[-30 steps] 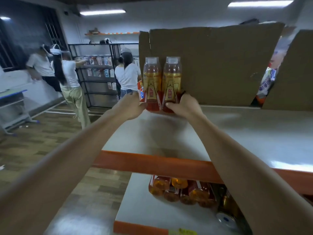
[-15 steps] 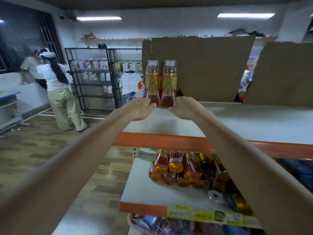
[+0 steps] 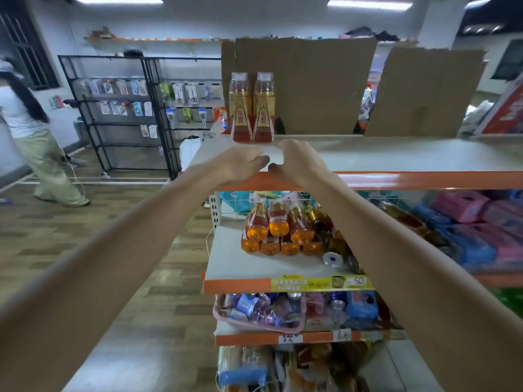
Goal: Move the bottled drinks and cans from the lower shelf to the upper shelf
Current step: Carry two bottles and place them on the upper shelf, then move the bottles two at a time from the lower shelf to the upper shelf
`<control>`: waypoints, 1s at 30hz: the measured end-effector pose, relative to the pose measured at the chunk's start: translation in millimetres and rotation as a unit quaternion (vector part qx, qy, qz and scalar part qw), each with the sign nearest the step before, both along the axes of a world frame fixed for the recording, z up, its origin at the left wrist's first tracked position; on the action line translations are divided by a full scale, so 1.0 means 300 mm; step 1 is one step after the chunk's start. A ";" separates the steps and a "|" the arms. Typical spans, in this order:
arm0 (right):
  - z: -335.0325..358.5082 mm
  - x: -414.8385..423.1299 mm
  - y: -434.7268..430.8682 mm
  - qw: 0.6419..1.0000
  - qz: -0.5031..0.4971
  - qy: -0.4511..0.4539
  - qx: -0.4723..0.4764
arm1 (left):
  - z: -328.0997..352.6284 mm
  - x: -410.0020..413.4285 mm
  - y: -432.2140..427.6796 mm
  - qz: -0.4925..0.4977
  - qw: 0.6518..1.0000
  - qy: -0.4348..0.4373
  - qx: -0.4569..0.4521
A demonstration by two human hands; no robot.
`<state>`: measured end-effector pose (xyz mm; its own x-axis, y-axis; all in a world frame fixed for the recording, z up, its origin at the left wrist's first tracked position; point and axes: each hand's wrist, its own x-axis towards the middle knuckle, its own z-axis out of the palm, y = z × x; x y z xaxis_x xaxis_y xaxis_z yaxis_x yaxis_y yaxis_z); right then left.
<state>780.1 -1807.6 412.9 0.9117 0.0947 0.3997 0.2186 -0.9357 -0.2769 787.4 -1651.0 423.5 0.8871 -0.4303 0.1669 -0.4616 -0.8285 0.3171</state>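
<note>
Bottles: two upright bottles (image 3: 263,111) of amber drink stand side by side, touching, on the upper shelf (image 3: 396,154). They sit near its left end, just in front of a cardboard sheet (image 3: 311,86). Left hand (image 3: 243,162) and right hand (image 3: 297,162) hover over the shelf's front part, near the bottles but apart from them. Fingers are loosely curled, both hands are empty, and the thumbs nearly meet. Lower shelf (image 3: 240,267) carries lying bottles (image 3: 278,227) of the same kind, stacked on their sides with round ends toward the camera. Cans (image 3: 332,258) lie just beside them on the right. A yellow price strip (image 3: 319,283) runs along that shelf's front edge. At far left, a person (image 3: 34,131) is on the wooden floor near a black wire rack (image 3: 121,108).
</note>
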 end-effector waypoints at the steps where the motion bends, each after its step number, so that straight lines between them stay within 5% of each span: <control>1: -0.009 -0.018 0.001 1.000 0.003 -0.006 0.000 | -0.001 -0.029 -0.009 -0.011 1.000 0.008 -0.002; 8: -0.124 -0.138 -0.018 0.998 0.040 -0.031 0.034 | -0.087 -0.172 -0.019 -0.071 0.994 0.062 -0.054; 18: -0.493 -0.135 -0.106 0.992 -0.017 0.123 -0.037 | -0.404 -0.166 -0.061 0.001 0.992 0.124 0.037; 22: -0.597 -0.072 -0.143 0.977 -0.037 0.204 0.043 | -0.523 -0.094 -0.080 0.033 0.986 0.150 0.062; 30: -0.705 0.136 -0.242 0.970 -0.040 0.197 0.136 | -0.685 0.152 -0.146 0.122 0.972 0.201 0.004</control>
<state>821.0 -1880.3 201.5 0.9989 -0.0434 0.0189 -0.0253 -0.8261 -0.5630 832.9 -1694.7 218.1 0.9557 -0.1992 -0.2166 -0.0916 -0.9008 0.4246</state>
